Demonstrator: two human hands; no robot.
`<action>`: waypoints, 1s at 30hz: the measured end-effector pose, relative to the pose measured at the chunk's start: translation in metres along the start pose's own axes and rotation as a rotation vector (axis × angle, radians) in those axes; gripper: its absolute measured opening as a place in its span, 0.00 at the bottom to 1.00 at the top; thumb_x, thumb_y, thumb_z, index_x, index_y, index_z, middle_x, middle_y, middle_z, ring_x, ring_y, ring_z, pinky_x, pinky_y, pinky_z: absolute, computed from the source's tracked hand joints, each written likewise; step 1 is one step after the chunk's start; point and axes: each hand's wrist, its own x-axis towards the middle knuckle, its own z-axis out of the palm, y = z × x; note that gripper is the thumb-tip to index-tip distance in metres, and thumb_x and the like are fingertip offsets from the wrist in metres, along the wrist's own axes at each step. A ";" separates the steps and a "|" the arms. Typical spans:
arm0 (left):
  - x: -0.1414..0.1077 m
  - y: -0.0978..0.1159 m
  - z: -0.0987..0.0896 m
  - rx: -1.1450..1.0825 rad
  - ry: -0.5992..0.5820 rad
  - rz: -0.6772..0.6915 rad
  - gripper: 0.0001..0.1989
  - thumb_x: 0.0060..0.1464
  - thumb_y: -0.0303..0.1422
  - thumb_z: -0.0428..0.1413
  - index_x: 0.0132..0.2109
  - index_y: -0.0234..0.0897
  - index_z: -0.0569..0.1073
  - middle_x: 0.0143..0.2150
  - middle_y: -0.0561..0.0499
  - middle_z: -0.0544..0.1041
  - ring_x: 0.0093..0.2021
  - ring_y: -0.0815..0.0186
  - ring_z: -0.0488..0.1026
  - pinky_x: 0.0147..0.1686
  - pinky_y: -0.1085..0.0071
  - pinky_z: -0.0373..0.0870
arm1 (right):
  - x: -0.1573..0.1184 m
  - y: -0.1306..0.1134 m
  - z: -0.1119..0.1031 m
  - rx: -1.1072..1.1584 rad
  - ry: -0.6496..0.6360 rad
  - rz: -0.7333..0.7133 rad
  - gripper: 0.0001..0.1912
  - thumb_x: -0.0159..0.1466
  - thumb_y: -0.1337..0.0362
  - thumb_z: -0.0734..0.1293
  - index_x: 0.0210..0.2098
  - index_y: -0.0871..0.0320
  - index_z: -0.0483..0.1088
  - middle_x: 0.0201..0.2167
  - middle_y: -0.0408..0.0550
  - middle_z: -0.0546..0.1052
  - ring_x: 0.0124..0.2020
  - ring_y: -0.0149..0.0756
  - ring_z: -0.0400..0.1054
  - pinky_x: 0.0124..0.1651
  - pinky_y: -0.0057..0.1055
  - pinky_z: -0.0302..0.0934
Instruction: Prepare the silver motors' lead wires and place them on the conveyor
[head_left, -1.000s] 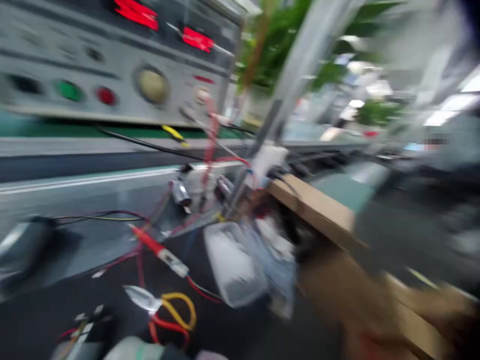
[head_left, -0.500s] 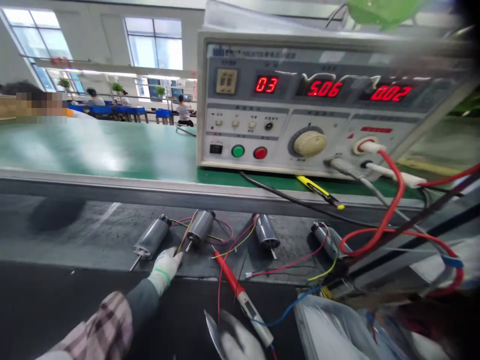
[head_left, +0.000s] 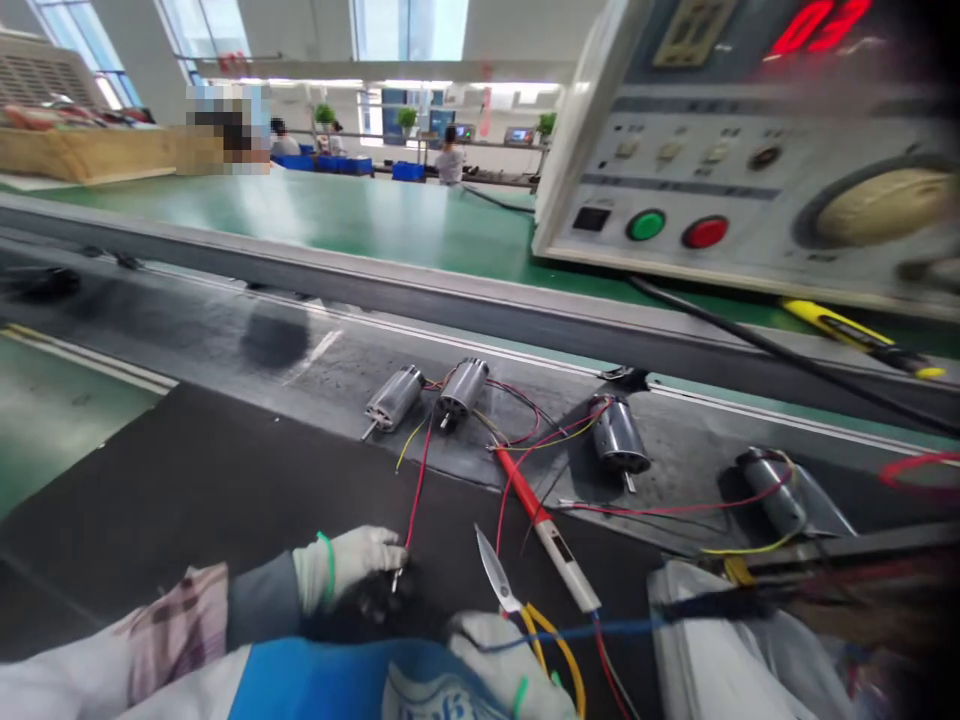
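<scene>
My left hand (head_left: 364,565), in a white glove, pinches the end of a red wire (head_left: 420,480) at the near edge of the dark mat. That wire runs up to two silver motors, one on the left (head_left: 395,398) and one beside it (head_left: 461,390). Lower right, my gloved right hand (head_left: 502,655) is closed around scissors (head_left: 496,570) with yellow handles, their blades pointing up and away. A red-and-white test probe (head_left: 547,530) lies just right of the scissors. Further right are a third motor (head_left: 619,435) and a fourth (head_left: 776,490).
A tester (head_left: 697,170) with knobs and a red display stands on the green shelf (head_left: 337,220) at the right. A yellow marker (head_left: 855,335) lies before it. White plastic bags (head_left: 705,640) sit at the lower right. People sit in the background.
The view has turned left and down. My left hand has come nearer, away from the motors, with a red wire now at its fingers. The scissors in my right hand show more clearly.
</scene>
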 end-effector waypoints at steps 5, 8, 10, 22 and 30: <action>-0.003 0.022 0.024 -0.083 -0.048 0.098 0.20 0.37 0.43 0.62 0.35 0.34 0.69 0.25 0.49 0.74 0.19 0.68 0.70 0.20 0.71 0.66 | -0.022 -0.033 0.003 0.012 -0.077 -0.044 0.19 0.60 0.52 0.56 0.40 0.54 0.72 0.39 0.50 0.76 0.43 0.41 0.68 0.48 0.38 0.60; 0.000 0.029 0.044 -0.161 -0.009 0.166 0.21 0.35 0.42 0.63 0.33 0.31 0.69 0.25 0.48 0.73 0.20 0.69 0.70 0.21 0.72 0.66 | -0.027 -0.054 -0.005 0.097 -0.129 -0.123 0.19 0.60 0.52 0.57 0.39 0.55 0.73 0.36 0.50 0.76 0.40 0.40 0.69 0.44 0.35 0.62; 0.001 0.032 0.054 -0.192 0.008 0.176 0.20 0.33 0.41 0.64 0.32 0.30 0.70 0.23 0.50 0.72 0.20 0.70 0.69 0.21 0.73 0.66 | -0.027 -0.060 -0.006 0.108 -0.116 -0.130 0.18 0.60 0.53 0.58 0.39 0.54 0.73 0.36 0.50 0.76 0.40 0.40 0.69 0.44 0.35 0.62; 0.008 0.039 0.060 -0.131 0.077 0.166 0.13 0.33 0.35 0.63 0.24 0.30 0.70 0.18 0.50 0.72 0.16 0.71 0.67 0.17 0.75 0.61 | -0.022 -0.052 -0.011 0.066 -0.014 -0.056 0.15 0.59 0.55 0.58 0.36 0.52 0.73 0.36 0.48 0.77 0.40 0.40 0.69 0.44 0.34 0.62; 0.013 0.032 0.062 -0.145 0.020 0.179 0.12 0.36 0.34 0.62 0.24 0.30 0.69 0.19 0.51 0.71 0.17 0.71 0.67 0.18 0.76 0.59 | -0.022 -0.061 -0.015 0.136 0.017 -0.080 0.16 0.59 0.54 0.58 0.35 0.54 0.74 0.35 0.48 0.77 0.39 0.40 0.69 0.43 0.33 0.62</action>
